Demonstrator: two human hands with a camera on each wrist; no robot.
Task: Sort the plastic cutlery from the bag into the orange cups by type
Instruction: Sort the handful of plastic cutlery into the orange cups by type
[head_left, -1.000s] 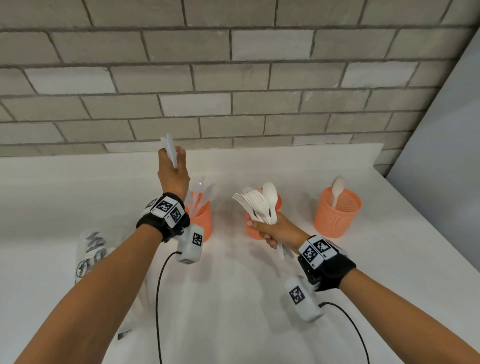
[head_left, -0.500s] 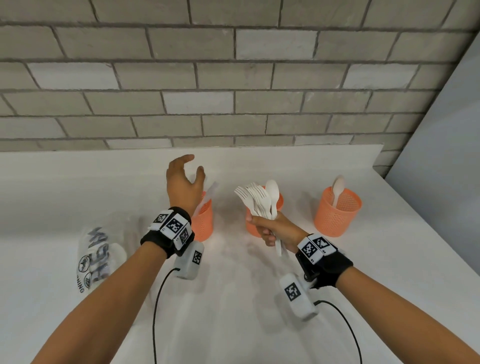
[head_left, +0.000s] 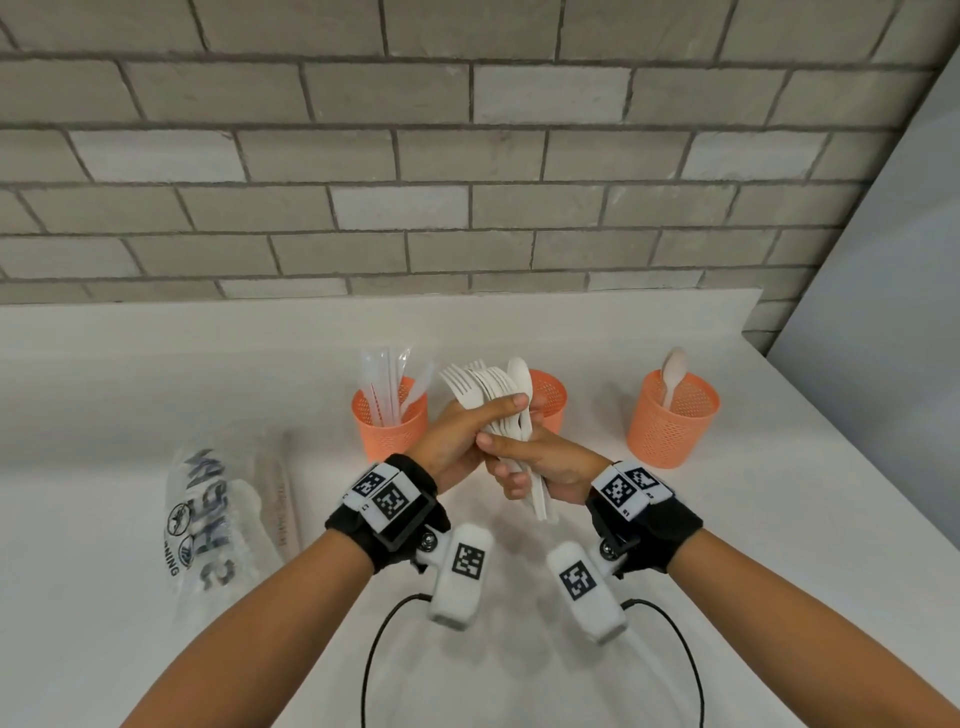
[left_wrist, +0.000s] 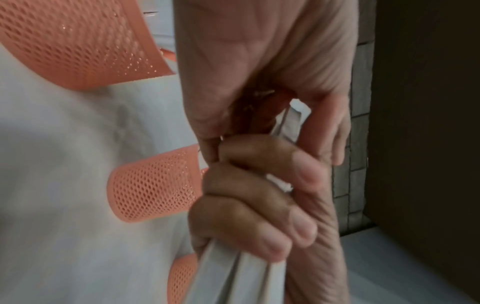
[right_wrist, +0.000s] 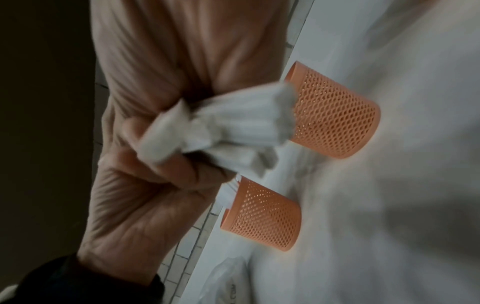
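My right hand (head_left: 550, 462) grips a bundle of white plastic forks with one spoon (head_left: 485, 387) by the handles, heads up, in front of the middle orange cup (head_left: 550, 400). My left hand (head_left: 462, 436) has closed on the same bundle just above, its thumb lying across the fork necks. In the right wrist view the handle ends (right_wrist: 241, 123) stick out below the fist. The left cup (head_left: 389, 426) holds several clear knives (head_left: 382, 384). A single spoon (head_left: 671, 376) stands in the right cup (head_left: 672, 426).
A crumpled clear printed bag (head_left: 223, 514) lies on the white counter (head_left: 156, 389) to the left of the cups. A grey brick wall (head_left: 467, 182) stands right behind the counter and a pale panel (head_left: 883, 312) bounds the right side. Wrist cables (head_left: 374, 649) hang below my arms.
My left hand let knives go into the left cup, then swung right and down and took hold of the bundle in my right hand. The right hand shifted slightly.
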